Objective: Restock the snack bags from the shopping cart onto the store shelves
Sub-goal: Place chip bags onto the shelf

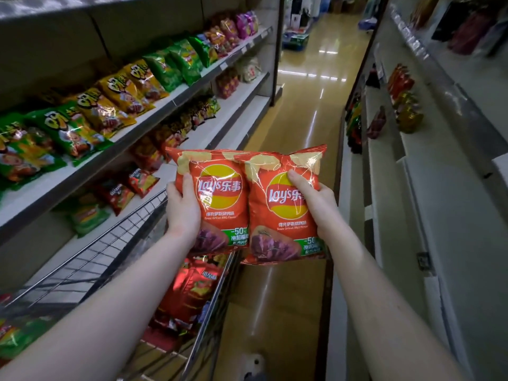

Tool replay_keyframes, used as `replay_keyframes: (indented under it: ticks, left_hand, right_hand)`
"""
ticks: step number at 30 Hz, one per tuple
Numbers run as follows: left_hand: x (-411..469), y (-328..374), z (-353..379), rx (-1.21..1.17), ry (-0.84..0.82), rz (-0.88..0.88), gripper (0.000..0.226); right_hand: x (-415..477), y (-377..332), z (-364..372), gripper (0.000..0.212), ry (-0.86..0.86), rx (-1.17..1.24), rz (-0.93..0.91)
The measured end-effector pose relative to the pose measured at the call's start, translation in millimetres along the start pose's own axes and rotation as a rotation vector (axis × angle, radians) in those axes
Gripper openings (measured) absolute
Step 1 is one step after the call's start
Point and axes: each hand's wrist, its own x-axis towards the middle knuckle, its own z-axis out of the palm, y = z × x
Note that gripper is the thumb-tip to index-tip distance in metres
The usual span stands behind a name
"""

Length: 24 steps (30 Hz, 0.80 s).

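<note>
I hold two orange-red Lay's chip bags side by side above the wire shopping cart (115, 243). My left hand (182, 204) grips the left bag (217, 199) by its left edge. My right hand (313, 202) grips the right bag (283, 210), thumb on its front. The bags overlap slightly in the middle. More red snack bags (192, 292) lie in the cart below. The shelves on the left (82, 171) carry rows of green, yellow and red snack bags.
A shelf unit on the right (412, 188) holds a few bags and has long bare stretches. The glossy aisle floor (302, 105) runs ahead between both units. Boxes and goods stand at the far end of the aisle.
</note>
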Motion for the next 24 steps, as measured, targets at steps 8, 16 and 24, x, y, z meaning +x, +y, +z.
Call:
replay_keyframes:
  ticks: [8,16,24]
  left_hand:
    - [98,16,72,-0.080,-0.005,-0.046,0.041]
    - [164,42,134,-0.110,-0.058,-0.073,0.068]
    - [236,45,212,-0.191,0.077,-0.178,0.090]
  right_hand:
    - [112,-49,2,0.086,0.028,-0.095,-0.021]
    - [210,-95,-4,0.068,-0.016,-0.144,-0.035]
    - [344,-120,-23,0.078,-0.151,-0.176,0.024]
